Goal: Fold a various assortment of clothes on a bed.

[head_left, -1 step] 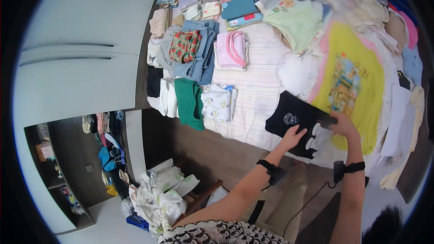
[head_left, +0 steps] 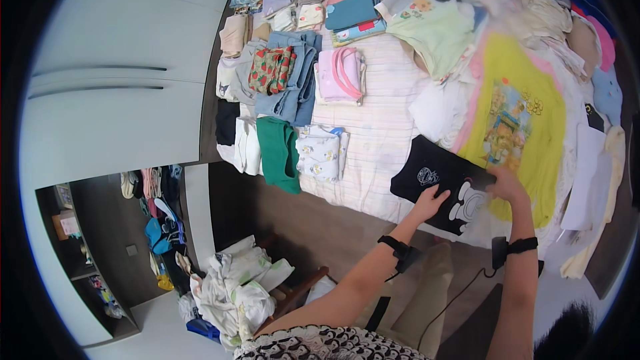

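A black garment (head_left: 427, 167) with white printed figures lies partly folded at the bed's near edge. My left hand (head_left: 429, 204) pinches its near side, the thumb on top of the cloth. At the garment's right end, my right hand (head_left: 505, 184) grips the fabric; some of those fingers are hidden. Just beyond and to the right, a yellow top (head_left: 527, 107) with a picture on its front and pink edging lies spread out. White cloth (head_left: 437, 113) is bunched on the far side of the black garment.
Folded clothes stand in rows on the bed's left, including green pants (head_left: 277, 153), a patterned white garment (head_left: 320, 153) and a pink one (head_left: 340, 73). Loose garments heap at the far right. A pile of white cloth (head_left: 240, 283) sits lower left, near an open wardrobe (head_left: 133, 217).
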`<move>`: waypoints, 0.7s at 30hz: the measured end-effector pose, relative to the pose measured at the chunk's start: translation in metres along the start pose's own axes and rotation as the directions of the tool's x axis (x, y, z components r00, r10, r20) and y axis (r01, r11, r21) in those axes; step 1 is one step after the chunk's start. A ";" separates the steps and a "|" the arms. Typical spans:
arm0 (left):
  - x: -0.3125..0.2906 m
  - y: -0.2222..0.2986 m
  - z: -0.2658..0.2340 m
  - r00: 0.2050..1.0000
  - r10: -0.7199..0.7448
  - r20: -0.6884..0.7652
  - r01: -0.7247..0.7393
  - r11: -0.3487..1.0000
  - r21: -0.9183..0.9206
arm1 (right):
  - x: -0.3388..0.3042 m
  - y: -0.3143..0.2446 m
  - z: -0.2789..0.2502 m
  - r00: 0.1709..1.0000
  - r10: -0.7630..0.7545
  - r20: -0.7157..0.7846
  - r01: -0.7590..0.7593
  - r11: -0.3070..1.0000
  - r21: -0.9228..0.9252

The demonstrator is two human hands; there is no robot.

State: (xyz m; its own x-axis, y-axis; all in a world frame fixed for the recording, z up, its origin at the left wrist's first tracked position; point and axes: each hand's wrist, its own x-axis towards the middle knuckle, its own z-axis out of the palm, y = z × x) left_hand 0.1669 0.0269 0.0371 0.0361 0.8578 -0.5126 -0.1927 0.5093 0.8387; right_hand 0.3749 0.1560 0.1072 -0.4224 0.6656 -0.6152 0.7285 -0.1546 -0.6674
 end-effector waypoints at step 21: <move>0.011 -0.008 0.005 0.997 0.073 0.025 -0.076 0.980 0.183 | 0.001 0.050 0.019 0.943 -0.035 -0.330 0.024 0.999 -0.037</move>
State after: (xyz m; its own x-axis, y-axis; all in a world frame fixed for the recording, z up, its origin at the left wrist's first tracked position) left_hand 0.1739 0.0323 0.0255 0.0468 0.8940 -0.4455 -0.0122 0.4465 0.8947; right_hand 0.4004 0.1345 0.0655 -0.2460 0.8743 -0.4185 0.7377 -0.1111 -0.6659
